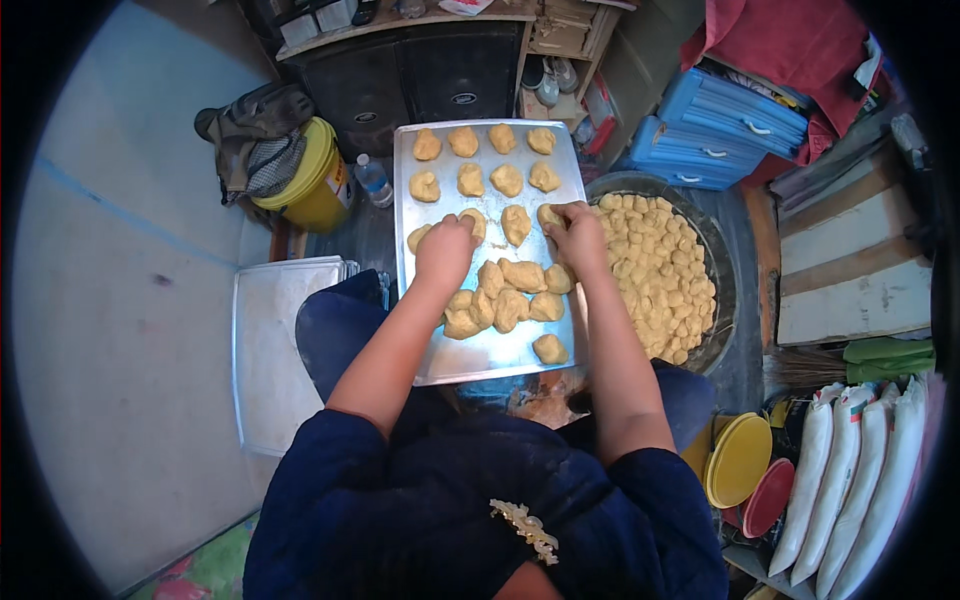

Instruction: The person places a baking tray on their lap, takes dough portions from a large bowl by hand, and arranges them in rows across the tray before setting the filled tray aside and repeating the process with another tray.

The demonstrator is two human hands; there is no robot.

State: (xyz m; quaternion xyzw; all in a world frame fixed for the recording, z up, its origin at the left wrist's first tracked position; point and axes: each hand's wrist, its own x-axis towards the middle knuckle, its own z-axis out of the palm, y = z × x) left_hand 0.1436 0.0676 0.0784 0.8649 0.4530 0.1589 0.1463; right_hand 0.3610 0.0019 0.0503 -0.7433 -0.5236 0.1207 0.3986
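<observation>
A metal baking tray [440,367] spans my lap, with rows of yellowish dough pieces [470,180] on its far part. Nearer to me, several more dough pieces are bunched together [510,309], and one lies apart at the near right corner. Over the third row, my left hand [447,255] has its fingers closed on a dough piece [478,224]; another piece shows just left of that hand. At the tray's right edge, my right hand [582,240] grips a dough piece [548,216] between thumb and fingers. Parts of both pieces are hidden by my fingers.
Right of the tray stands a wide round basin [722,262] heaped with dough pieces. Stacked metal trays [270,350] lean at the left. A water bottle [374,182] and a yellow bucket [325,180] stand beyond them. Blue drawers [690,150] are at the far right.
</observation>
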